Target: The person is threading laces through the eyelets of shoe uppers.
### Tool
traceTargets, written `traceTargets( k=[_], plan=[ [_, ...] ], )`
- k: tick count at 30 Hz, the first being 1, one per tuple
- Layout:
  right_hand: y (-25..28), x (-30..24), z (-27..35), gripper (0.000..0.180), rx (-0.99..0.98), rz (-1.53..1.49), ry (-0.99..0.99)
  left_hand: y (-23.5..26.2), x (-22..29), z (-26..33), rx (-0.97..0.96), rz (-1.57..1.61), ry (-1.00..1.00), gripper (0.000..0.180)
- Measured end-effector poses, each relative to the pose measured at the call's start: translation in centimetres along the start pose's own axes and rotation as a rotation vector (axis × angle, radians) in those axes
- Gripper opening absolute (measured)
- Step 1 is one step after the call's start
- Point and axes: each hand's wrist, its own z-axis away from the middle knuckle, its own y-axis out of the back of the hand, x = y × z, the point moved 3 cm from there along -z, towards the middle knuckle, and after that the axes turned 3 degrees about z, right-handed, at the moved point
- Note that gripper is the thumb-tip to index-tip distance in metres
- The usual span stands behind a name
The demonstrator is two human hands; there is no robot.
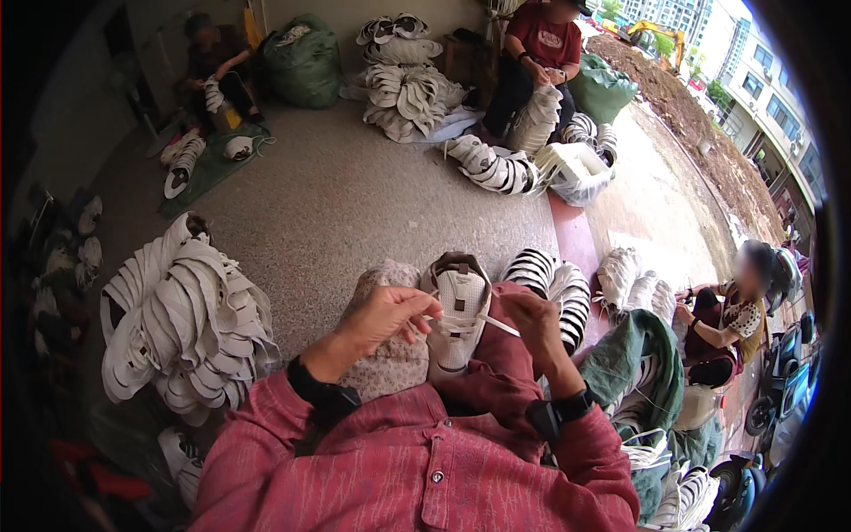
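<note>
A bulging green sack (301, 71) shows pale pieces (293, 34) at its mouth. The left hand (381, 316) has thumb and forefinger nearly together; whether they pinch anything cannot be told. At the lap, the shoe upper (458, 310) points its toe bodyward, long axis running outward. The right hand (539, 326) curls at the white lace (502, 327), grip unclear. A plastic-wrapped white basket (574, 166) stands farther off.

White shoe upper (458, 306) on lap; left hand (390, 316) at its left edge, right hand (537, 330) just right, white lace (502, 327) running toward it. Left: big pile of uppers (182, 324) on floor (355, 208). Far: two seated co-workers (543, 44), green sack (303, 71) between.
</note>
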Motion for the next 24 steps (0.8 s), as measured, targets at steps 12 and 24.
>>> traceTargets(
  k=[12,24],
  plan=[
    [-3.9,-2.2,-0.8,0.007,-0.148,0.719,0.314,-1.6,-4.2,-4.6,0.172,-0.146,-0.072,0.027],
    [-5.0,-0.9,-1.2,0.007,-0.171,0.46,0.124,0.3,-2.1,-4.9,0.221,-0.329,-0.199,0.026]
  ],
)
